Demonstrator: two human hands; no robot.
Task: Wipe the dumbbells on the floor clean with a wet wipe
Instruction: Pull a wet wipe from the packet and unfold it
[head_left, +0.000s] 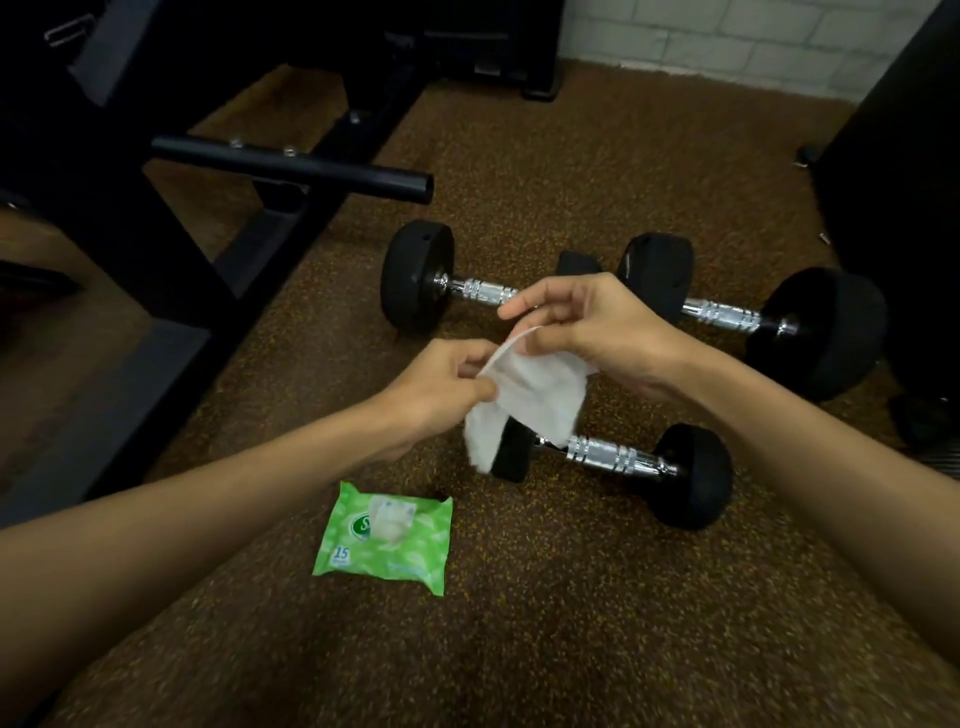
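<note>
I have the wet wipe up in the air between both hands, partly unfolded, with one loose flap hanging down. My left hand pinches its left edge between thumb and fingertips; my right hand grips the top edge from above, fingers curled over the fold. The wipe hangs right over the nearest dumbbell, covering part of its left end, though I cannot tell whether the flap touches it. That dumbbell lies on the floor, black ends and a shiny ridged handle. Beyond the wipe lies a second dumbbell, its right end hidden behind my right hand. To the right of that one, and beyond my right wrist, lies a third dumbbell, angled toward the near right. Below and left of the wipe, the green pack of wipes lies flat on the floor with its flap open and a white sheet showing. Far left of the wipe stands a black metal frame with a round bar sticking out
</note>
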